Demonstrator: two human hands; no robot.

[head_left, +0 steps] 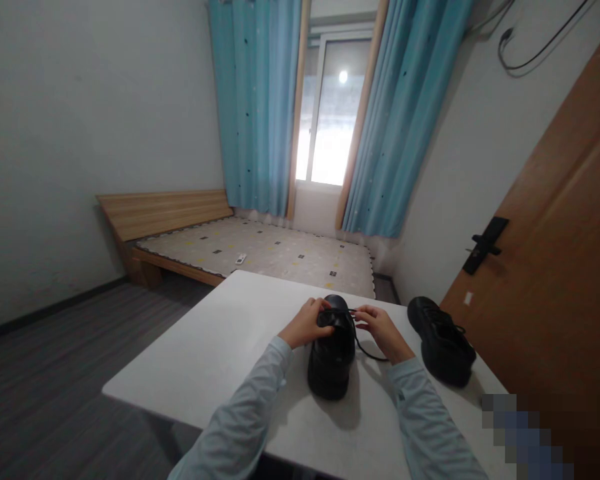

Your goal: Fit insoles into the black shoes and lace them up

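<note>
A black lace-up shoe (pixel 331 367) stands on the white table (pixel 220 347), its heel towards me and its toe pointing away. My left hand (pixel 307 323) is closed on the shoe's upper from the left, the thumb at the opening and the fingertips near the laces. To the right of the shoe, my right hand (pixel 380 328) pinches a black shoelace (pixel 351 311) drawn out from the eyelets. A loose length of lace hangs below and curves onto the table. The exact grip of the left fingertips is partly hidden.
A second black shoe (pixel 443 343) rests near the table's right edge. Beyond the table is a bed (pixel 280 257) with a small white remote (pixel 241 259) on it. A brown door (pixel 550 233) with a black handle stands on the right. Blue curtains (pixel 260 107) flank the window.
</note>
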